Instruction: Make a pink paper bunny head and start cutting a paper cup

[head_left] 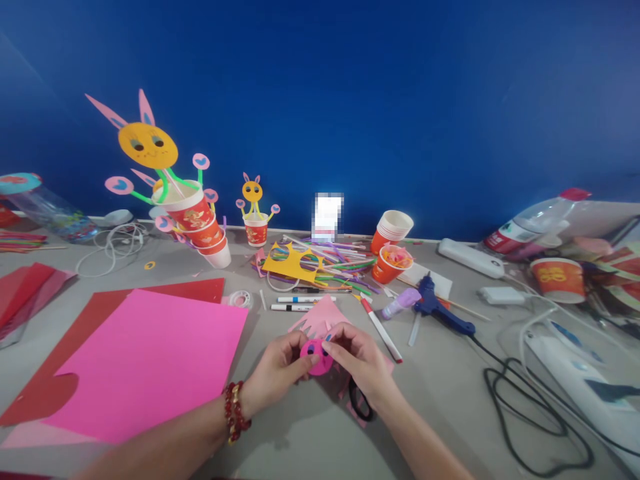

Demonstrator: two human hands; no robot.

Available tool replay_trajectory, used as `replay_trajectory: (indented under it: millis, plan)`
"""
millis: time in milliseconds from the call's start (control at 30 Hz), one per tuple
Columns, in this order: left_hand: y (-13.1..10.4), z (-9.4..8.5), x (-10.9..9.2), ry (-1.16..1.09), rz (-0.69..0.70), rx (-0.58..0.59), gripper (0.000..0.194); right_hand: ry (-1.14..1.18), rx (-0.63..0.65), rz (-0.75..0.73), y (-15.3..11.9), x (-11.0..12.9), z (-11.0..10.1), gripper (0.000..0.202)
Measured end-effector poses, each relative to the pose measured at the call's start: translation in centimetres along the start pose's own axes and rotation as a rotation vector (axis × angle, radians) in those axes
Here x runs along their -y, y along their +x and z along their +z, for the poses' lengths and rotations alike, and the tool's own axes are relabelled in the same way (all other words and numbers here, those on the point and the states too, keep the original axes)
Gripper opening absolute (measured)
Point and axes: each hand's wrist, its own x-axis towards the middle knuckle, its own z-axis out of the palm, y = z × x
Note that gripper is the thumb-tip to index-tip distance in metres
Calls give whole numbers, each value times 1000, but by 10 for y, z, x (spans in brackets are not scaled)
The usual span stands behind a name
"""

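Between both hands is a small bright pink paper disc [318, 367] with dark eye-like spots. My left hand [280, 365] pinches its left edge between thumb and fingers. On the right edge, my right hand [364, 367] presses with its thumb; a small pink strip with a blue patch shows by its fingertips. Cut light pink paper [323, 315] lies just behind the hands. The black handle of scissors [361, 401] shows beneath my right wrist, with pink scraps around it. To the right of the hands lies a red-capped marker [383, 331].
Bright pink sheets [165, 367] cover the left side. Paper-cup figures [183, 207] stand at the back left. Pipe cleaners [345, 260] and a yellow cut-out sheet [285, 265] lie behind. A blue glue gun [443, 310] with its black cord [500, 413] is at right.
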Motion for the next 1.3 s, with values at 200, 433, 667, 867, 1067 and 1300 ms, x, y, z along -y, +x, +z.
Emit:
replay_trajectory:
  millis: [200,433,667,867,1067,1300]
  plan:
    - [0,0,0,11,2,-1,46,-3,-5,8,0,-1,0,32]
    - [0,0,-1,7,-2,-2,47,-14,-6,-1,0,-2,-1,32]
    - [0,1,-2,6,-5,-1,47,-18,-8,1,0,-1,-1,32]
    - [0,1,-3,-15,-6,-11,47,7,18,-14,1,0,-1,31]
    - [0,0,0,-36,-32,-33,46,120,-25,4,2,4,-9,26]
    - [0,-3,6,-101,-14,-109,44,-410,-252,-194,13,2,-42,22]
